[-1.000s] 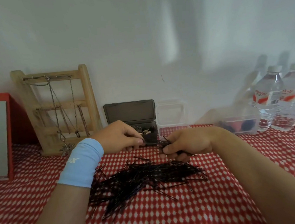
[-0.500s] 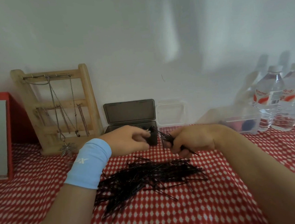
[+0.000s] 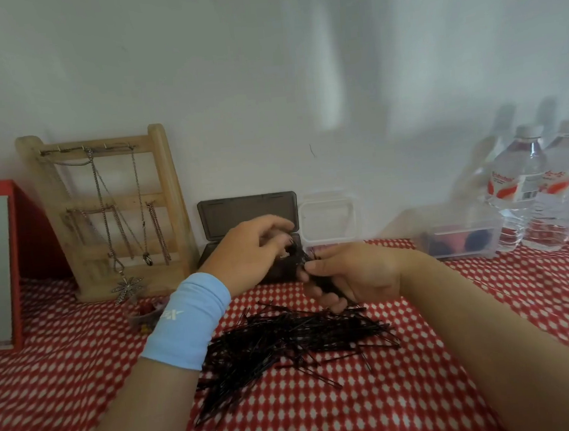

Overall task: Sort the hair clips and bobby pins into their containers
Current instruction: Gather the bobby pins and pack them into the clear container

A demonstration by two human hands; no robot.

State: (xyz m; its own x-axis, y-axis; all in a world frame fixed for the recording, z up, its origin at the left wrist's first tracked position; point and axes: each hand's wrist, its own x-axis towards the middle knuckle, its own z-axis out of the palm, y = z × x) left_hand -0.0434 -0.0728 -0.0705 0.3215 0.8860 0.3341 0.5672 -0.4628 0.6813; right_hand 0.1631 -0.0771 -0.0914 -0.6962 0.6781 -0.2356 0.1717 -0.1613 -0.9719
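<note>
A loose heap of black bobby pins [image 3: 287, 345] lies on the red-and-white checked tablecloth in front of me. My right hand [image 3: 353, 274] is closed on a bundle of bobby pins just above the heap's far edge. My left hand [image 3: 252, 252], with a light blue wristband, hovers over the open dark grey case [image 3: 247, 215] at the wall, fingers spread and blurred; whether it holds anything is unclear. A clear lidded box [image 3: 328, 218] stands right of the grey case.
A wooden jewellery rack [image 3: 110, 210] with chains leans on the wall at left, beside a red box [image 3: 19, 231]. A clear tub [image 3: 460, 237] with dark and red items and two water bottles [image 3: 542, 189] stand at the right. A small cup [image 3: 144, 317] sits near my left wrist.
My left hand has lifted off the right hand's bundle and spread its fingers over the grey case. My right hand has stayed in place, gripping the pins.
</note>
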